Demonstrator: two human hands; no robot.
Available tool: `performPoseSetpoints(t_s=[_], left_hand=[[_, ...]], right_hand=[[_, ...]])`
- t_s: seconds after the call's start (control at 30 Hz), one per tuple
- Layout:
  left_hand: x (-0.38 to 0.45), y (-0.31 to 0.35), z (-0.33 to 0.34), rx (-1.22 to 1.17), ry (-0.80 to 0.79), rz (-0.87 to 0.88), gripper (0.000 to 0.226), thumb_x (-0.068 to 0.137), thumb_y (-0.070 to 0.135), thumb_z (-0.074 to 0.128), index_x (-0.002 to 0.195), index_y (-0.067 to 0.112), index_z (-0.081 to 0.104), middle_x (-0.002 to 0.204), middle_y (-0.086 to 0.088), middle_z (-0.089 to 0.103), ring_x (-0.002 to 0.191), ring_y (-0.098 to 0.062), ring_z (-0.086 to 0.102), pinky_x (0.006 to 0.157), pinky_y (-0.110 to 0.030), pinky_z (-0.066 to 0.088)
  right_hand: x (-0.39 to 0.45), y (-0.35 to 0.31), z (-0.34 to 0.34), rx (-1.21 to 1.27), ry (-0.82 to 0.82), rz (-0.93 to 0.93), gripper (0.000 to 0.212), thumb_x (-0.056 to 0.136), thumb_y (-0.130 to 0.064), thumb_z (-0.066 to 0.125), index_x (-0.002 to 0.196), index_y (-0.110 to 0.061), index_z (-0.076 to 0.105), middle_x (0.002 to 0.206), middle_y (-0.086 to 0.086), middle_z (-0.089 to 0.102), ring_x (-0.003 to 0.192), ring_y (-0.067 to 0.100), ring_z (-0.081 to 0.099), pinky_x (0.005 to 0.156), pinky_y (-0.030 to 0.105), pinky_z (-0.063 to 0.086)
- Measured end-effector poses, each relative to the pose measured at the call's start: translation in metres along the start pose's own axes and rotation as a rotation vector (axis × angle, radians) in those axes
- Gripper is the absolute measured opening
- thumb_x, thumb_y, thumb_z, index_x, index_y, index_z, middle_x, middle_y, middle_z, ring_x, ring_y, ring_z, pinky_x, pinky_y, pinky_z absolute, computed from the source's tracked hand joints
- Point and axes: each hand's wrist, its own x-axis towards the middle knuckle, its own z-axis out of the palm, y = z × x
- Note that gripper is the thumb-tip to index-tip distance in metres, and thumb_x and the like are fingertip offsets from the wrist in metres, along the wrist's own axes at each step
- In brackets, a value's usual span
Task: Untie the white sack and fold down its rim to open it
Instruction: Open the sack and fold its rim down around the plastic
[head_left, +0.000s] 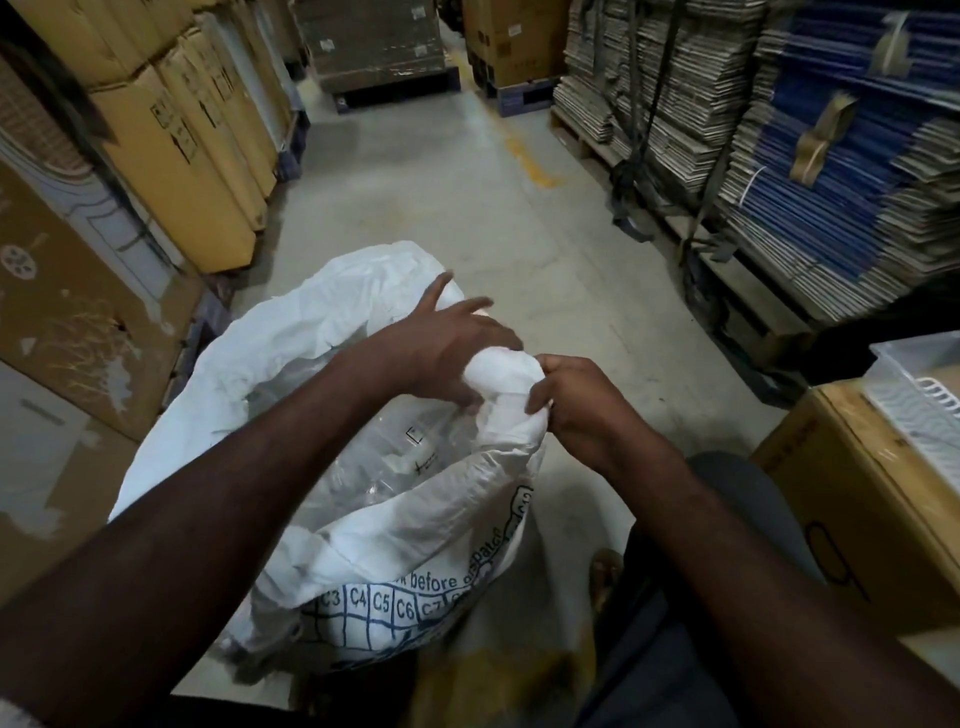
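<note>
both hands are working at the right side of the sack's (395, 525) rim (501, 371), where the white fabric is bunched into a thick roll. left hand (447, 345) is lying over the roll from the far side, thumb and forefinger sticking out loose toward the aisle while the lower fingers are curling down onto the fabric and gripping it. right hand (569, 397) is clenching the same roll from the near side, fingers wrapped tight around the cloth just beside the left hand; the two are nearly touching.

sack is standing on the floor (441, 208) between the person's forearms, its mouth gaping wide open. far rim is standing up crumpled, near rim is sagging outward in folds. clear plastic (384, 457) is showing inside the mouth, with a small printed label on it; what lies under it i cannot tell. blue print is running along the sack's near face: a grid with c3, c4, c5, c6 and the word "before".

brown cartons (182, 140) are stacking up along the left of the aisle. flattened cardboard (675, 119), some blue-edged, is piling on pallets at the right. another carton (852, 499) is sitting at the near right with a white tray (914, 395) on top.
</note>
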Motion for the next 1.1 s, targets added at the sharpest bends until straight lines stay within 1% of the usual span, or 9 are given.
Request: performPoseSetpoints(t_s=[0.1,0.2,0.33,0.47,0.57,0.73,0.83,0.93,1.1], left_hand=[[0.004,0.003,-0.008,-0.02,0.049,-0.026,0.053,0.082,0.04,0.082,0.127,0.029,0.055,0.078,0.016,0.06,0.09,-0.022,0.067,0.123,-0.051,0.02],[0.005,-0.001,-0.011,0.044,0.089,-0.059,0.046,0.083,0.035,0.081,0.116,0.022,0.053,0.063,0.014,0.043,0.062,-0.022,0.052,0.097,-0.044,0.036],[0.008,-0.005,-0.007,0.125,0.083,-0.111,0.06,0.079,0.038,0.086,0.125,0.023,0.05,0.077,0.009,0.055,0.083,-0.029,0.068,0.093,-0.043,0.035],[0.006,0.009,0.009,0.248,0.36,-0.064,0.1,0.07,0.036,0.09,0.159,0.034,0.043,0.133,-0.003,0.059,0.129,-0.026,0.055,0.119,-0.056,0.026],[0.0,0.026,0.032,0.203,0.426,0.038,0.082,0.083,0.015,0.076,0.159,0.027,0.049,0.148,-0.005,0.057,0.142,-0.023,0.051,0.127,-0.054,0.018],[-0.006,0.038,0.067,0.113,0.419,0.015,0.059,0.087,0.009,0.039,0.141,0.015,0.063,0.123,-0.007,0.067,0.119,-0.027,0.063,0.126,-0.053,0.031],[0.002,0.041,0.063,0.125,0.406,-0.03,0.041,0.083,0.009,0.038,0.115,0.012,0.064,0.093,-0.004,0.059,0.089,-0.032,0.06,0.105,-0.049,0.046],[0.005,0.035,0.059,0.201,0.378,-0.114,0.032,0.085,0.006,0.035,0.102,0.017,0.06,0.087,0.001,0.056,0.084,-0.027,0.058,0.095,-0.048,0.047],[0.008,0.028,0.065,0.149,0.377,-0.135,0.04,0.079,0.008,0.031,0.104,0.018,0.061,0.091,0.002,0.054,0.088,-0.027,0.057,0.1,-0.051,0.04]], right_hand=[[0.005,-0.003,-0.008,0.105,-0.021,0.126,0.044,0.066,0.025,0.053,0.105,0.01,0.068,0.099,0.024,0.07,0.089,0.037,0.069,0.077,0.042,0.052],[0.006,0.002,-0.014,-0.063,0.03,0.128,0.038,0.074,0.012,0.072,0.102,-0.011,0.061,0.11,0.016,0.069,0.092,0.03,0.071,0.068,0.038,0.06],[-0.002,0.009,-0.011,-0.497,0.211,-0.214,0.043,0.078,-0.01,0.084,0.108,-0.027,0.058,0.098,0.002,0.07,0.087,0.02,0.072,0.077,0.048,0.065],[-0.002,0.003,-0.004,-0.046,0.141,0.012,0.044,0.092,0.016,0.056,0.125,-0.013,0.051,0.111,0.022,0.067,0.092,0.03,0.068,0.078,0.054,0.065],[0.0,-0.004,-0.007,0.152,0.102,0.138,0.039,0.092,0.024,0.044,0.114,-0.007,0.054,0.119,0.027,0.061,0.095,0.035,0.066,0.077,0.048,0.058],[0.005,0.005,-0.002,0.193,0.062,0.196,0.039,0.085,0.022,0.037,0.117,0.015,0.057,0.112,0.023,0.067,0.101,0.032,0.067,0.093,0.042,0.055],[-0.001,0.007,0.001,-0.318,0.167,0.014,0.024,0.091,-0.001,0.047,0.111,-0.01,0.057,0.098,0.011,0.062,0.08,0.025,0.059,0.072,0.038,0.05],[-0.015,0.012,0.008,-0.866,0.28,-0.32,0.03,0.093,-0.031,0.064,0.121,-0.025,0.059,0.12,0.002,0.06,0.096,0.025,0.064,0.085,0.035,0.05],[-0.024,0.017,0.022,-0.873,0.223,-0.305,0.056,0.082,-0.044,0.073,0.133,-0.029,0.057,0.125,0.0,0.071,0.111,0.027,0.069,0.093,0.038,0.056]])
